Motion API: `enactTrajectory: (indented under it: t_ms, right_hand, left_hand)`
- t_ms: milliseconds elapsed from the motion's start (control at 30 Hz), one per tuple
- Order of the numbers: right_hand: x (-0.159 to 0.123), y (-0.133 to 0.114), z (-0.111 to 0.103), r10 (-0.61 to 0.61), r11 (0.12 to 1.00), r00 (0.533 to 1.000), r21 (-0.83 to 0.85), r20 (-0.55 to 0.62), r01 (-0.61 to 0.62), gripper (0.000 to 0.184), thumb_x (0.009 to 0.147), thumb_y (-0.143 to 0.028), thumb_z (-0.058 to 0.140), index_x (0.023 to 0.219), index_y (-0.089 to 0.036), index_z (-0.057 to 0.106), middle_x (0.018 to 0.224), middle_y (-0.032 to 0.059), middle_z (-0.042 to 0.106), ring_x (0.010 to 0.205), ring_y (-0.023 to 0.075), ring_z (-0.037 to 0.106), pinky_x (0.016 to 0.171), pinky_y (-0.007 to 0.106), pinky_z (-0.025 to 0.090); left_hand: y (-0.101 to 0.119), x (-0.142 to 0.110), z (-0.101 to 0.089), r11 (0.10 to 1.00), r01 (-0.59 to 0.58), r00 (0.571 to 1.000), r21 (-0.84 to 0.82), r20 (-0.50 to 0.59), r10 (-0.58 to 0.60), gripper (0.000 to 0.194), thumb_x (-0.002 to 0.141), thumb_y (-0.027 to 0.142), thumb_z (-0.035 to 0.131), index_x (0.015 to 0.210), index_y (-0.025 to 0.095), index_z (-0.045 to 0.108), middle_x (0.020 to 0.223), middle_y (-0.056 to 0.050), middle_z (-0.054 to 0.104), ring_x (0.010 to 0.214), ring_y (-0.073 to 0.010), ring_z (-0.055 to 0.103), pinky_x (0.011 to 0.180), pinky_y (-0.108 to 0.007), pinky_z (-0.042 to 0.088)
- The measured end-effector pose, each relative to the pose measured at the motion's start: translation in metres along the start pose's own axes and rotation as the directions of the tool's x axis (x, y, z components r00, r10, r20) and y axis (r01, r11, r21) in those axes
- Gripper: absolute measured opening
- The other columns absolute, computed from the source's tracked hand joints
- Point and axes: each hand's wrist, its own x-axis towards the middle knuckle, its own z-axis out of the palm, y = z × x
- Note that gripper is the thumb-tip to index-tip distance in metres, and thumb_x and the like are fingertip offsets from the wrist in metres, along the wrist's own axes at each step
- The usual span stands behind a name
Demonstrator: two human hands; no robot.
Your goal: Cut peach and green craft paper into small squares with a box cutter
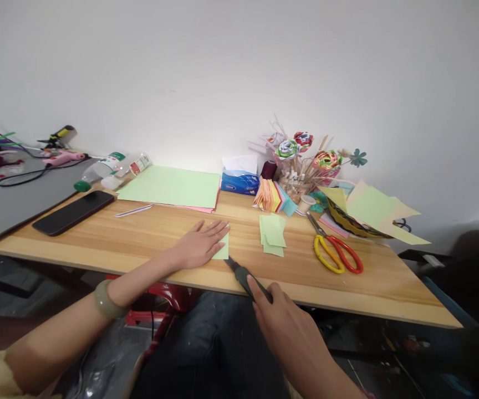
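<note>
My left hand (201, 244) lies flat with its fingers stretched out, pressing a small piece of light green paper (223, 252) onto the wooden table. Most of that paper is hidden under the hand. A dark green craft knife (243, 275) is gripped in my right hand (283, 318), its narrow blade pointing up and left and meeting the paper's lower right corner. Whether the blade is on or under the paper I cannot tell. To the right, several cut green paper pieces (272, 235) overlap on the tabletop. Scissors (334, 249) with one yellow and one red handle lie farther right.
A large green sheet stack (171, 187), a blue tissue box (239, 183), folded coloured papers (273, 198) and paper flowers (295, 152) line the back. The phone (74, 212) and plastic bottles (105, 166) are left; a paper-filled basket (356, 224) is right. The table's front edge (218, 285) runs close by.
</note>
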Motion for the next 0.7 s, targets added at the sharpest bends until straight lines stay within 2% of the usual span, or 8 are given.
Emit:
enactTrajectory:
  t_ms: [167, 467, 700]
  right_hand:
    - [0.006, -0.001, -0.004, 0.018, 1.000, 0.999, 0.000, 0.031, -0.018, 0.045, 0.085, -0.019, 0.052, 0.130, -0.021, 0.048, 0.091, 0.0084, 0.063, 0.063, 0.0132, 0.064, 0.047, 0.019, 0.044]
    - [0.012, -0.004, -0.005, 0.035, 0.999, 0.999, 0.030, 0.036, -0.036, 0.046, 0.085, -0.018, 0.054, 0.130, -0.019, 0.049, 0.087, 0.0085, 0.063, 0.063, 0.0158, 0.064, 0.049, 0.022, 0.048]
    - [0.021, -0.006, -0.011, 0.058, 0.995, 0.988, 0.075, 0.142, -0.069, 0.047, 0.087, -0.016, 0.050, 0.133, -0.017, 0.045, 0.085, 0.0083, 0.062, 0.069, 0.0175, 0.065, 0.054, 0.024, 0.049]
  left_hand:
    - [-0.002, 0.000, 0.002, 1.000, -0.003, 1.000, -0.009, -0.012, 0.003, 0.055, 0.097, 0.044, 0.010, 0.146, 0.020, 0.010, 0.152, -0.003, 0.011, 0.140, -0.0144, 0.009, 0.112, -0.042, 0.011]
    - [-0.001, 0.001, 0.002, 1.000, -0.005, 1.000, -0.011, -0.019, 0.005, 0.056, 0.097, 0.044, 0.011, 0.146, 0.017, 0.009, 0.152, -0.005, 0.008, 0.140, -0.0149, 0.008, 0.112, -0.040, 0.011]
    - [-0.002, 0.001, 0.003, 1.000, -0.008, 1.000, -0.005, -0.030, 0.008, 0.056, 0.097, 0.045, 0.012, 0.146, 0.017, 0.010, 0.152, -0.006, 0.009, 0.140, -0.0148, 0.008, 0.111, -0.038, 0.011]
